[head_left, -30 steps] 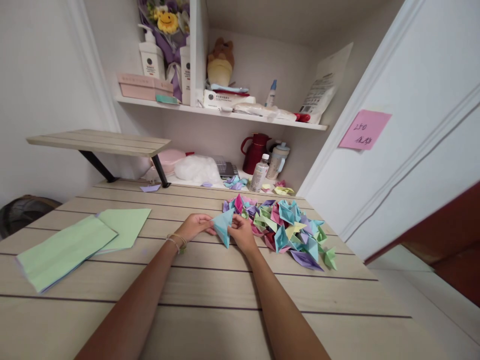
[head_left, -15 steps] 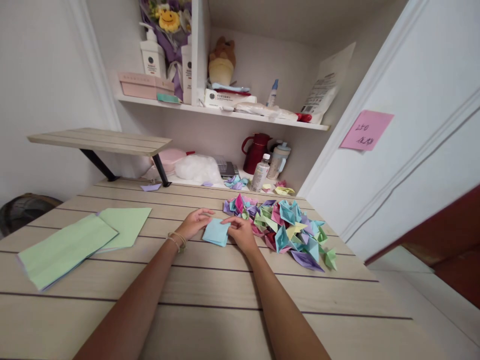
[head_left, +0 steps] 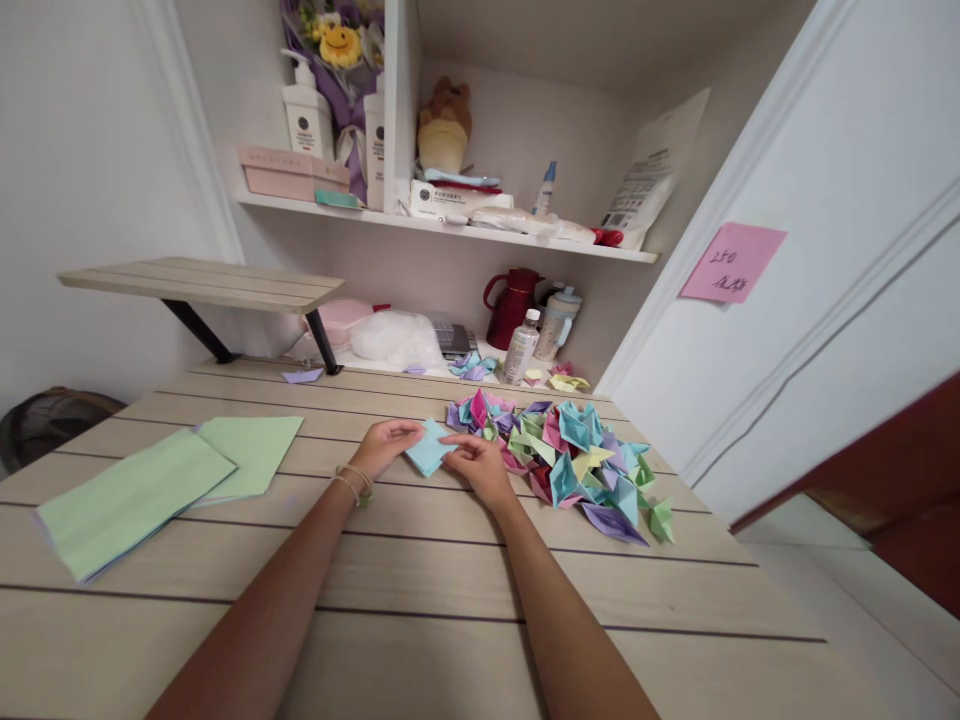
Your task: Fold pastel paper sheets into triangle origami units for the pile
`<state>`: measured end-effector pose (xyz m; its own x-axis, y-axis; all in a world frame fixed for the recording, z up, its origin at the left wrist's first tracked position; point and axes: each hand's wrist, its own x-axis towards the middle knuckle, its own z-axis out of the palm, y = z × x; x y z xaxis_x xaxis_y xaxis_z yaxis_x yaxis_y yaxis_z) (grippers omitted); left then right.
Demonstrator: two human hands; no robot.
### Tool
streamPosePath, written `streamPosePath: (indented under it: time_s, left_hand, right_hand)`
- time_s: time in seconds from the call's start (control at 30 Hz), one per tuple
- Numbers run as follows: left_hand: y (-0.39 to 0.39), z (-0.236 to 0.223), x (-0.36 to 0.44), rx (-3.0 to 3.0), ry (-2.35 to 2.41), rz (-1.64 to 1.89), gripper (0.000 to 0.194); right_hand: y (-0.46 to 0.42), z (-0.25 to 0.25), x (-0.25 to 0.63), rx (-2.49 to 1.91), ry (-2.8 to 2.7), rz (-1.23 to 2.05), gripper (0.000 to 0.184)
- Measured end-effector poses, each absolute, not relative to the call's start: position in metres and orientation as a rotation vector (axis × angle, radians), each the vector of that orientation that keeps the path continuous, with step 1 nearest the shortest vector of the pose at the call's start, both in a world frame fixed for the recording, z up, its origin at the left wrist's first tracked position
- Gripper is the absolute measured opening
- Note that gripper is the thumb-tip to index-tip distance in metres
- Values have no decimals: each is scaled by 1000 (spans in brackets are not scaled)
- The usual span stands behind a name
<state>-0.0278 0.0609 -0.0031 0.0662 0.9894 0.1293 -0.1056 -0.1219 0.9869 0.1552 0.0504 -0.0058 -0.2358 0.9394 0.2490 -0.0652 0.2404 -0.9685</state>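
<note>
A small folded sheet of light blue paper [head_left: 429,450] is held just over the slatted table [head_left: 420,590], one corner pointing toward me. My left hand [head_left: 388,446], with bracelets at the wrist, pinches its left corner. On the opposite side my right hand [head_left: 480,465] grips the right corner between thumb and fingers. Just right of my right hand lies a heap of folded paper boats [head_left: 574,455] in blue, green, pink, purple and yellow. Flat green paper sheets [head_left: 135,490] are stacked at the left of the table.
A raised wooden stand [head_left: 202,280] on black legs occupies the back left. Behind the table stand a clear bottle [head_left: 520,348], a red jug [head_left: 512,308] and a light tumbler [head_left: 559,325]. A pink note [head_left: 733,262] is stuck to the right-hand wall.
The blue paper has been turned from lying square to a diamond position and raised slightly. Both hands have kept nearly the same place, with the fingers shifted to its corners.
</note>
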Motion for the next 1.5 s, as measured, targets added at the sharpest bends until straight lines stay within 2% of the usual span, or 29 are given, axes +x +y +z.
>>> streamPosePath:
  time_s: [0.43, 0.8, 1.03, 1.17, 1.33, 1.5]
  left_hand:
    - [55, 1, -28, 1233, 915, 1162, 39]
    - [62, -3, -27, 1260, 1006, 1246, 35]
    - [61, -2, -27, 1244, 1013, 1329, 31]
    - [59, -1, -26, 1262, 995, 1270, 32]
    - [58, -3, -27, 1261, 924, 1196, 48]
    - [59, -5, -27, 1272, 911, 1194, 53]
  right_hand:
    - [57, -11, 155, -882, -1343, 1099, 22]
    - [58, -12, 155, -844, -1238, 1221, 26]
    - [56, -10, 155, -837, -1304, 1148, 15]
    - [56, -10, 157, -879, -1397, 1117, 22]
    - [54, -10, 157, -891, -1453, 1165, 47]
    - [55, -9, 157, -886, -1466, 1156, 49]
